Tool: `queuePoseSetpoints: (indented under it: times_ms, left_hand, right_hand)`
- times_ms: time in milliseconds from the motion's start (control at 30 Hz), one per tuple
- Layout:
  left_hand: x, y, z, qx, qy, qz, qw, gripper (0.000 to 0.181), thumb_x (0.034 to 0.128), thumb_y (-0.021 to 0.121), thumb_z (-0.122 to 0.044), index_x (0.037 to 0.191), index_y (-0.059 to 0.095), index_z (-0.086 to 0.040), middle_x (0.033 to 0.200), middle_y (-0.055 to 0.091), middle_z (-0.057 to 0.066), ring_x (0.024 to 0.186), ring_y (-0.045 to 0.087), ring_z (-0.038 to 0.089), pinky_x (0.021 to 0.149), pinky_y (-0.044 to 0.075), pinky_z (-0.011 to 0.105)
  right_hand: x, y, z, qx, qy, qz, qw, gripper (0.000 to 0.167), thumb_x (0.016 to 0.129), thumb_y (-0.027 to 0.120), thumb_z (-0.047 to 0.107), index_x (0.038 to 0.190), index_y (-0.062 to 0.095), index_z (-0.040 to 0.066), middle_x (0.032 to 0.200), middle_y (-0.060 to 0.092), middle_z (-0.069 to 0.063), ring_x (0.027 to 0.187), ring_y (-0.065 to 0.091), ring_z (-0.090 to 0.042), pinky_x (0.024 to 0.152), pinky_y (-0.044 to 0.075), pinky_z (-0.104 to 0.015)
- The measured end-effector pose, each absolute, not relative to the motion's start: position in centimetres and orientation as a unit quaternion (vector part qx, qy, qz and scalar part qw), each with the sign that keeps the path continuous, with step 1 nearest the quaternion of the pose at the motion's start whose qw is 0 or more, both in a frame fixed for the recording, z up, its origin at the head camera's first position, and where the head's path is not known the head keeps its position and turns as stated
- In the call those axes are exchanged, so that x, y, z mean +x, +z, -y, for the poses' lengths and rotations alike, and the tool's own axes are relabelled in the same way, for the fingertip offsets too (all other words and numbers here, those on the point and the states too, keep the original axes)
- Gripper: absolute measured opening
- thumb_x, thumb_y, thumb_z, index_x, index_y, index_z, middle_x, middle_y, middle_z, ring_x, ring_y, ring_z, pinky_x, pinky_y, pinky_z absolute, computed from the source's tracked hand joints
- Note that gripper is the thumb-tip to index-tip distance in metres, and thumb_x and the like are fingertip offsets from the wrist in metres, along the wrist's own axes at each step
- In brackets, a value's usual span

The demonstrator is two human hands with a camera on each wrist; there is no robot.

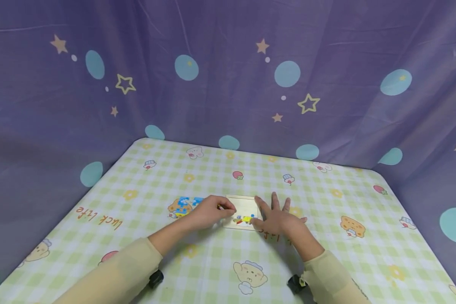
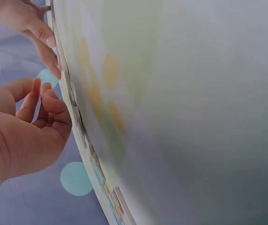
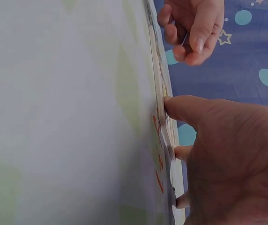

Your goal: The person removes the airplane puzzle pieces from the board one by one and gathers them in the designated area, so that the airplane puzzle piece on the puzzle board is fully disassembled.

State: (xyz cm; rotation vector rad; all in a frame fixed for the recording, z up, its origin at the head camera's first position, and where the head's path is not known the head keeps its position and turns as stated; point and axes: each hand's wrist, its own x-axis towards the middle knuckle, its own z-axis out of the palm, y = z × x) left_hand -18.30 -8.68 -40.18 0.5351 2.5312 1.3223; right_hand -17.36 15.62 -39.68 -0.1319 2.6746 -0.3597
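Note:
A small pale wooden puzzle tray [image 1: 242,197] lies on the table, with a few joined picture pieces [image 1: 247,219] along its near side. Over the tray's left edge my left hand [image 1: 210,212] pinches what looks like a small puzzle piece [image 1: 219,206]; only a yellow bit shows, the rest is covered by the fingers. My right hand [image 1: 279,219] has its fingers spread at the tray's right side. Its thumb [image 3: 183,108] touches the tray edge. Blue and yellow puzzle pieces [image 1: 184,202] lie left of the tray, partly behind my left hand.
A green and white checked cloth [image 1: 197,270] with cartoon prints covers the table. Behind it and at both sides hangs a purple curtain [image 1: 228,97] with stars and blue dots. Dark straps [image 1: 297,284] show below both forearms.

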Motion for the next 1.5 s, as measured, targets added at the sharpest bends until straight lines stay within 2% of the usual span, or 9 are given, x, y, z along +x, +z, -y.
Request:
queuePoseSetpoints:
  times_ms: [367, 567, 633, 767, 833, 900, 1000, 1200, 1500]
  left_hand:
    - [-18.8, -40.5, 7.3, 0.184, 0.482, -0.847, 0.13, 0.013, 0.0954, 0.069, -0.012, 0.105, 0.073, -0.005, 0.09, 0.063, 0.001, 0.077, 0.056, 0.015, 0.062, 0.049, 0.028]
    - [-19.0, -40.7, 6.5, 0.189, 0.5, -0.833, 0.145, 0.017, 0.0895, 0.074, -0.006, 0.106, 0.071, -0.001, 0.085, 0.063, 0.002, 0.07, 0.056, 0.014, 0.056, 0.049, 0.027]
    - [-19.1, -40.8, 6.3, 0.185, 0.496, -0.836, 0.146, 0.02, 0.0868, 0.077, -0.005, 0.105, 0.071, -0.001, 0.086, 0.064, 0.003, 0.072, 0.057, 0.014, 0.059, 0.05, 0.027]
    - [-19.2, -40.9, 5.8, 0.169, 0.462, -0.858, 0.145, 0.024, 0.0815, 0.083, -0.005, 0.103, 0.073, -0.005, 0.092, 0.065, 0.002, 0.082, 0.058, 0.014, 0.075, 0.05, 0.03]
    - [-19.2, -40.9, 5.8, 0.164, 0.436, -0.873, 0.143, 0.026, 0.0791, 0.085, -0.006, 0.102, 0.073, -0.007, 0.094, 0.065, 0.001, 0.085, 0.057, 0.014, 0.082, 0.049, 0.032]
    - [-19.1, -40.9, 5.7, 0.161, 0.416, -0.884, 0.141, 0.027, 0.0771, 0.087, -0.006, 0.101, 0.074, -0.008, 0.094, 0.065, -0.001, 0.086, 0.057, 0.014, 0.083, 0.049, 0.032]
    - [-19.0, -40.8, 5.6, 0.156, 0.402, -0.892, 0.14, 0.025, 0.0753, 0.088, -0.006, 0.096, 0.075, -0.007, 0.09, 0.065, -0.001, 0.081, 0.057, 0.015, 0.077, 0.05, 0.03]
    - [-18.7, -40.7, 5.5, 0.142, 0.39, -0.899, 0.14, 0.018, 0.0745, 0.089, -0.005, 0.082, 0.074, -0.01, 0.077, 0.063, 0.0, 0.069, 0.055, 0.014, 0.064, 0.047, 0.026]
    - [-18.7, -40.5, 5.4, 0.145, 0.387, -0.9, 0.14, 0.018, 0.0755, 0.088, -0.004, 0.082, 0.072, -0.01, 0.077, 0.062, 0.0, 0.067, 0.056, 0.014, 0.062, 0.047, 0.026]
  right_hand:
    - [-17.2, -39.7, -15.6, -0.05, -0.136, -0.967, 0.209, 0.082, 0.095, 0.053, 0.066, 0.162, 0.014, 0.04, 0.167, -0.011, -0.016, 0.146, -0.012, -0.055, 0.081, 0.009, -0.094]
    - [-17.2, -39.6, -15.6, -0.048, -0.129, -0.967, 0.216, 0.083, 0.095, 0.052, 0.066, 0.163, 0.011, 0.04, 0.168, -0.012, -0.015, 0.147, -0.012, -0.054, 0.083, 0.009, -0.093]
    - [-17.2, -39.7, -15.6, -0.05, -0.128, -0.967, 0.215, 0.082, 0.096, 0.052, 0.066, 0.163, 0.011, 0.04, 0.168, -0.011, -0.016, 0.146, -0.012, -0.054, 0.083, 0.009, -0.093]
    - [-17.3, -39.8, -15.6, -0.052, -0.132, -0.967, 0.213, 0.082, 0.096, 0.052, 0.066, 0.162, 0.012, 0.04, 0.167, -0.011, -0.017, 0.146, -0.012, -0.056, 0.081, 0.009, -0.094]
    - [-17.6, -40.2, -15.7, -0.049, -0.13, -0.966, 0.217, 0.084, 0.094, 0.051, 0.07, 0.162, 0.01, 0.043, 0.167, -0.014, -0.015, 0.146, -0.014, -0.054, 0.081, 0.008, -0.094]
    - [-17.9, -40.7, -15.9, -0.047, -0.13, -0.966, 0.219, 0.085, 0.092, 0.049, 0.074, 0.161, 0.007, 0.046, 0.167, -0.017, -0.012, 0.146, -0.016, -0.053, 0.081, 0.008, -0.094]
    - [-18.2, -41.2, -16.0, -0.046, -0.128, -0.966, 0.22, 0.087, 0.089, 0.048, 0.079, 0.16, 0.006, 0.05, 0.167, -0.019, -0.011, 0.146, -0.018, -0.053, 0.08, 0.006, -0.094]
    - [-18.3, -41.6, -16.1, -0.044, -0.136, -0.965, 0.219, 0.087, 0.089, 0.049, 0.078, 0.16, 0.007, 0.05, 0.167, -0.019, -0.009, 0.146, -0.018, -0.05, 0.079, 0.004, -0.094]
    - [-18.1, -41.0, -16.0, -0.057, -0.125, -0.968, 0.21, 0.085, 0.093, 0.048, 0.074, 0.162, 0.007, 0.044, 0.167, -0.016, -0.014, 0.145, -0.016, -0.055, 0.079, 0.007, -0.094]
